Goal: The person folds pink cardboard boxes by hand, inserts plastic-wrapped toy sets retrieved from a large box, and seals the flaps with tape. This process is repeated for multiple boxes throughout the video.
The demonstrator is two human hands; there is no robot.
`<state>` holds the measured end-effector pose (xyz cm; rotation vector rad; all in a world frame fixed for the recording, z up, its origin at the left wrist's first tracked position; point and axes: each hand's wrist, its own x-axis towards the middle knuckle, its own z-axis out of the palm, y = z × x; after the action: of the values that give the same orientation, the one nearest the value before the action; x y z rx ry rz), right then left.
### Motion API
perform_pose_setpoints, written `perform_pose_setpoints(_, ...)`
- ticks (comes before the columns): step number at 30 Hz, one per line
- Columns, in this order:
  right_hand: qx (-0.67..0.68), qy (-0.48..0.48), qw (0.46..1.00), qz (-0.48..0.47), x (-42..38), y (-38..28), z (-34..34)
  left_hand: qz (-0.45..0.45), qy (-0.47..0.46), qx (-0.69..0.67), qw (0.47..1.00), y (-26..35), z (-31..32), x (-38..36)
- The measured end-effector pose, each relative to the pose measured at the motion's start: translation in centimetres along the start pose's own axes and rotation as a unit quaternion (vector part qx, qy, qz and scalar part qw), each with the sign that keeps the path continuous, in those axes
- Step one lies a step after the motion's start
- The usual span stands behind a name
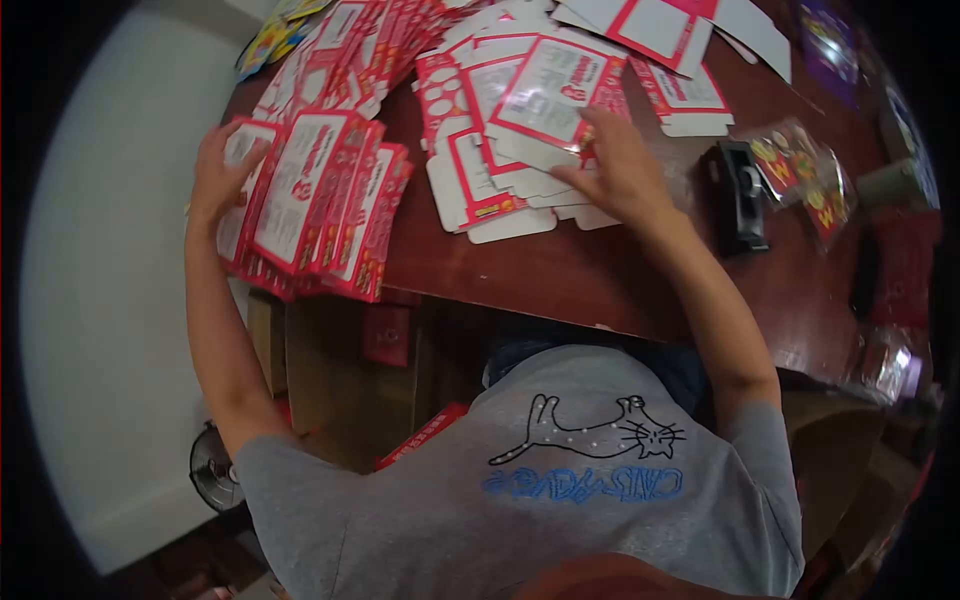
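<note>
My left hand (226, 172) rests on the left side of a stack of red and white folded cartons (305, 190) at the table's front left edge, its fingers apart. Over a spread pile of flat red and white cartons (490, 140) is my right hand (618, 168), thumb and fingers spread, at the right edge of the top carton (555, 90). Whether its fingertips grip that carton's edge is hard to make out. The cartons in the pile overlap at different angles, with white flaps showing towards me.
A black tape dispenser (740, 198) stands right of my right hand, beside clear printed packets (805, 170). More red cartons (350, 50) lie at the back left. White-backed cartons (670, 30) are at the back. Below the table edge is an open cardboard box (325, 370); a small fan (212, 468) stands lower left.
</note>
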<state>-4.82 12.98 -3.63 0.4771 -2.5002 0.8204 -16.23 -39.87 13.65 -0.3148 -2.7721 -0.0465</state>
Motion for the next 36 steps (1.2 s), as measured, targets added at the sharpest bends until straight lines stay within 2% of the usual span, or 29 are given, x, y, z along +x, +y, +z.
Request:
perform_pose_setpoints(1, -0.078, 0.019, 0.997, -0.017, 0.8, -0.7, 1.9, 0.017, 0.003, -0.016, 1.0, 2.8, 0.2, 0.1)
perform_pose_setpoints(2, -0.152, 0.035, 0.987, -0.036, 1.6, -1.4, 3.6, 0.044, 0.066, -0.01, 0.997, 7.3, -0.6, -0.3)
perform_pose_setpoints(3, -0.163, 0.034, 0.986, -0.027, 2.1, -1.7, 4.7, 0.067, 0.123, -0.002, 0.99, 11.4, -0.9, -0.7)
perform_pose_setpoints(5, -0.257, -0.047, 0.964, 0.043, 2.5, -2.0, 6.1, 0.142, 0.121, -0.125, 0.974, 18.4, -0.2, -1.6)
perform_pose_setpoints(6, -0.261, -0.049, 0.963, 0.045, 2.6, -2.4, 5.5, 0.148, 0.099, -0.202, 0.963, 21.8, 0.7, -2.4)
perform_pose_setpoints(8, -0.172, -0.254, 0.95, 0.063, 2.6, -3.7, 3.9, 0.068, -0.043, -0.326, 0.942, 27.1, 2.4, -3.9)
perform_pose_setpoints(9, -0.171, -0.258, 0.949, 0.065, 1.4, -3.4, 3.7, 0.047, -0.06, -0.382, 0.921, 28.1, 5.3, -4.0)
perform_pose_setpoints(10, -0.139, -0.199, 0.97, 0.001, -0.5, -2.6, 3.2, 0.028, -0.079, -0.437, 0.895, 28.8, 8.3, -3.6)
perform_pose_setpoints(11, -0.107, -0.138, 0.983, -0.061, -2.2, -2.3, 2.6, 0.028, -0.084, -0.441, 0.893, 29.9, 9.1, -3.1)
perform_pose_setpoints(12, -0.094, -0.118, 0.988, -0.023, -2.9, -3.9, 0.1, -0.117, -0.12, -0.54, 0.825, 31.2, 9.6, -2.8)
perform_pose_setpoints(13, -0.099, -0.124, 0.987, -0.023, -4.2, -4.7, -1.3, -0.258, -0.151, -0.62, 0.726, 32.0, 9.9, -2.7)
perform_pose_setpoints(14, -0.087, -0.026, 0.994, -0.057, -5.4, -5.1, -2.7, -0.237, -0.158, -0.716, 0.637, 32.2, 9.9, -3.0)
perform_pose_setpoints(15, -0.072, 0.074, 0.99, -0.092, -6.5, -5.5, -4.0, -0.238, -0.158, -0.721, 0.631, 32.7, 10.2, -3.7)
perform_pose_setpoints(17, -0.061, 0.043, 0.99, -0.117, -9.0, -6.4, -6.1, -0.273, -0.228, -0.841, 0.407, 33.5, 10.6, -5.2)
perform_pose_setpoints(18, -0.043, 0.014, 0.989, -0.143, -10.2, -6.8, -6.9, -0.256, -0.246, -0.865, 0.354, 34.1, 10.6, -5.8)
perform_pose_setpoints(19, -0.029, -0.03, 0.986, -0.16, -10.8, -7.2, -7.9, -0.258, -0.254, -0.863, 0.353, 34.6, 10.5, -6.5)
perform_pose_setpoints(20, -0.03, -0.03, 0.988, -0.151, -11.0, -7.4, -9.4, -0.235, -0.272, -0.861, 0.359, 35.1, 10.4, -7.3)
perform_pose_setpoints(22, -0.008, 0.027, 0.999, 0.02, -11.2, -7.4, -12.0, -0.179, -0.285, -0.86, 0.384, 36.4, 8.6, -9.0)
perform_pose_setpoints(23, 0.129, 0.095, 0.977, 0.142, -11.9, -6.1, -11.6, -0.178, -0.285, -0.867, 0.368, 37.4, 8.1, -10.1)
perform_pose_setpoints(24, 0.261, 0.088, 0.922, 0.272, -11.5, -5.7, -11.4, -0.178, -0.286, -0.873, 0.352, 38.2, 7.7, -11.1)
perform_pose_setpoints(25, 0.385, 0.083, 0.832, 0.39, -11.0, -5.4, -11.3, -0.183, -0.313, -0.874, 0.325, 38.9, 6.8, -11.8)
perform_pose_setpoints(26, 0.397, -0.014, 0.805, 0.44, -11.3, -4.9, -12.0, -0.181, -0.323, -0.871, 0.323, 39.7, 6.7, -12.5)
perform_pose_setpoints(28, 0.402, -0.004, 0.81, 0.428, -12.1, -4.9, -12.3, -0.171, -0.272, -0.878, 0.354, 41.0, 7.2, -13.2)
perform_pose_setpoints(29, 0.41, -0.002, 0.814, 0.412, -12.4, -4.9, -12.3, -0.169, -0.273, -0.867, 0.382, 40.9, 7.6, -13.3)
perform_pose_setpoints(30, 0.411, -0.001, 0.813, 0.413, -12.4, -5.2, -12.6, -0.169, -0.274, -0.866, 0.383, 41.0, 7.8, -13.3)
perform_pose_setpoints(32, 0.422, 0.03, 0.807, 0.413, -12.4, -5.7, -13.2, -0.095, -0.192, -0.759, 0.615, 41.6, 8.3, -13.6)
perform_pose_setpoints(34, 0.438, 0.034, 0.806, 0.397, -12.7, -5.5, -12.9, -0.075, -0.17, -0.75, 0.635, 42.1, 8.6, -13.8)
perform_pose_setpoints(36, 0.451, 0.04, 0.807, 0.379, -13.1, -5.2, -12.7, -0.038, -0.137, -0.709, 0.691, 42.4, 9.1, -14.4)
